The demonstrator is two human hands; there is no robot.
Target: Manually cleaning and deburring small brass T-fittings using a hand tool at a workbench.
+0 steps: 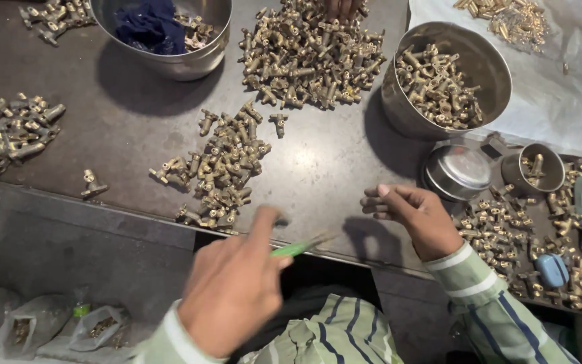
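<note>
My left hand (234, 286) is raised near the table's front edge and pinches a thin green-handled tool (298, 247) that points right; it is blurred by motion. My right hand (412, 216) hovers over the dark table (136, 128) with its fingers curled inward, and I cannot see anything inside it. A loose heap of small brass fittings (220, 168) lies just beyond my left hand. More brass fittings (506, 232) are scattered to the right of my right hand.
A large brass pile (311, 57) sits at the top centre, where another person's fingers (343, 7) show. A steel bowl of fittings (446, 77), a bowl with blue cloth (163, 30), a small steel lid (457, 172) and cup (533, 168) stand around. Bags (55, 327) lie below left.
</note>
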